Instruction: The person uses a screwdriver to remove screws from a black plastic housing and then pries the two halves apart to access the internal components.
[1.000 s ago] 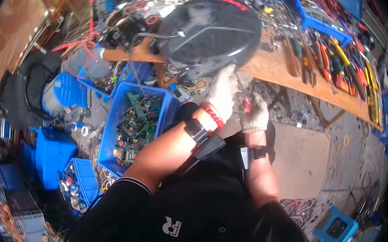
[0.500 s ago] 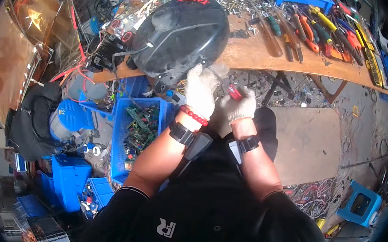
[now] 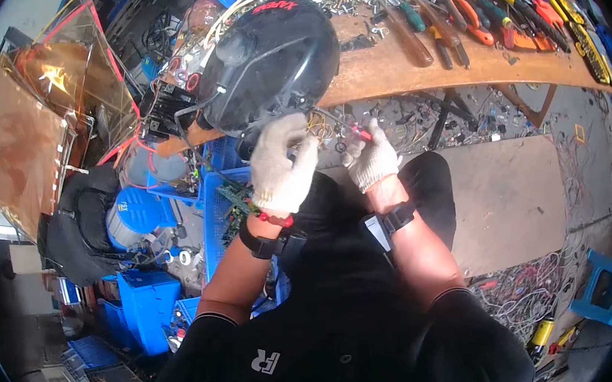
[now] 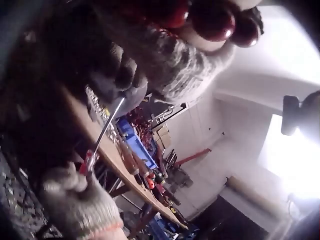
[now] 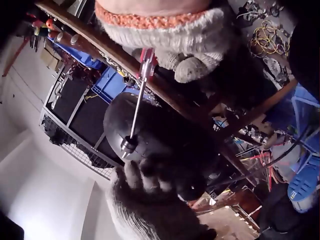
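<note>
A black, rounded shell (image 3: pixel 271 64) with red lettering and a cable across it stands tilted at the bench's near edge. My left hand (image 3: pixel 282 165), in a whitish knit glove, grips its lower edge with curled fingers. The gloved right hand (image 3: pixel 375 159) holds a screwdriver (image 5: pixel 138 110) by its clear red handle. In the right wrist view, the screwdriver's tip meets a small black fitting (image 5: pixel 128 144) on the shell's edge, close to the left fingertips (image 5: pixel 132 172). Part of the left hand's grip is hidden behind the shell.
Pliers and screwdrivers (image 3: pixel 480 26) lie along the wooden bench (image 3: pixel 408 71), with loose screws behind. A blue crate (image 3: pixel 216 211) of circuit boards stands below left. Cardboard (image 3: pixel 506 204) covers the floor at right, near a blue stool (image 3: pixel 601 288) and tangled wires.
The shell has turned and tilted, showing narrower in the head view. The left hand has shifted leftward along its lower edge. The right hand still holds the screwdriver, and the head view has swung.
</note>
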The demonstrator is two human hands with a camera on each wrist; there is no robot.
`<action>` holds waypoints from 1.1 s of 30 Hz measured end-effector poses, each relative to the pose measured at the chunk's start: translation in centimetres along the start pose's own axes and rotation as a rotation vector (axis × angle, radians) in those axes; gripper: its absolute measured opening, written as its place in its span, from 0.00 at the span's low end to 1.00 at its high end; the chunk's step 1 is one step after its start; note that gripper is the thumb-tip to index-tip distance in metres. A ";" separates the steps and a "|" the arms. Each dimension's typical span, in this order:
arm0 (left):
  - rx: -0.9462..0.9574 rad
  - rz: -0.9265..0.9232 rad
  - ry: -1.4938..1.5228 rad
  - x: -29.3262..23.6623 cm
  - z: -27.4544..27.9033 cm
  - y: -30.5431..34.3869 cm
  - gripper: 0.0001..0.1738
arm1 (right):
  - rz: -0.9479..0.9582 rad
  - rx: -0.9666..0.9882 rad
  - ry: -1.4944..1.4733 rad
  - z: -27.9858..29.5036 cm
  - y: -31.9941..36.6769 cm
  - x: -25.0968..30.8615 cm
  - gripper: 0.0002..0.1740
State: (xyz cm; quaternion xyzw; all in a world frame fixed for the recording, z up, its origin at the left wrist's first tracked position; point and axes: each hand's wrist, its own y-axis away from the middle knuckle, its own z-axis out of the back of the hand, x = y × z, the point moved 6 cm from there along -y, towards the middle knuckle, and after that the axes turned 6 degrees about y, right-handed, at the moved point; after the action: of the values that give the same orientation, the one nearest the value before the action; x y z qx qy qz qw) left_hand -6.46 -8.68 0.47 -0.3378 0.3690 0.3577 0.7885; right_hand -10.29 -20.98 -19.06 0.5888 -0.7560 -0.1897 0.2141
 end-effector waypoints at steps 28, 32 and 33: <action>0.261 -0.774 -0.678 -4.8 0.9 -6.8 0.20 | -0.265 0.275 -0.037 2.5 -2.4 -5.2 0.16; 0.251 -0.772 -0.684 -4.8 0.7 -6.8 0.20 | -0.195 0.291 -0.140 0.2 0.8 -3.2 0.10; 0.252 -0.771 -0.684 -4.8 0.8 -6.7 0.20 | -0.195 0.289 -0.141 0.5 0.4 -3.1 0.10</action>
State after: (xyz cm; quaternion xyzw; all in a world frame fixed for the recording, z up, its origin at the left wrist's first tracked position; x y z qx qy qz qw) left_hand -2.98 -13.04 6.61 -0.2156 -0.0199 0.0845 0.9726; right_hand -10.27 -17.90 -19.60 0.6693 -0.7277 -0.1398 0.0545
